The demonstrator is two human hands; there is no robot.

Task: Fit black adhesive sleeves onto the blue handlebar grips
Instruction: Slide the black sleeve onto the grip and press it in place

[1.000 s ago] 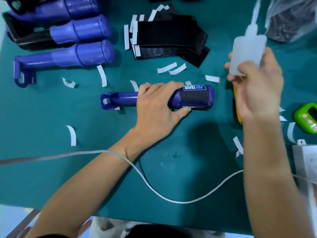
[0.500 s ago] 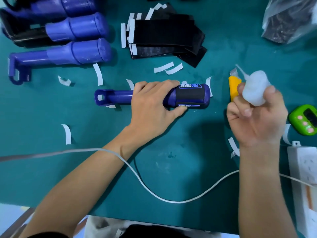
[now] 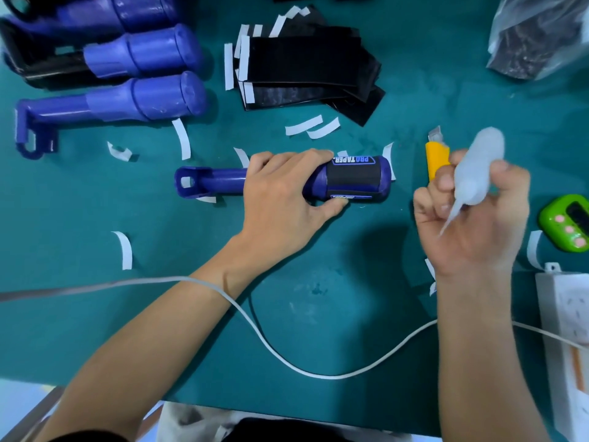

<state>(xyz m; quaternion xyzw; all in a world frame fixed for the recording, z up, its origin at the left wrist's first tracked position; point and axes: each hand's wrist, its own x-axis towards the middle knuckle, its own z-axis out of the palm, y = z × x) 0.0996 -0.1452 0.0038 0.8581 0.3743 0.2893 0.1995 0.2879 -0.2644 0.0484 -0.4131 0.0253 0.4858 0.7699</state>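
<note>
Right hand fingers curl round blurred white bottle, right of blue grip; left hand fingers wrap it, black sleeve on.

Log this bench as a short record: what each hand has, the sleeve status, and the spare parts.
left hand: grips the blue grip lying on the green mat
black sleeve: wrapped round that grip's thick end
right hand: holds a white squeeze bottle, nozzle pointing down-left
other blue grips: upper left, nearest one has no sleeve
spare sleeves: stacked at top centre
yellow knife: on the mat beyond the right hand
</note>
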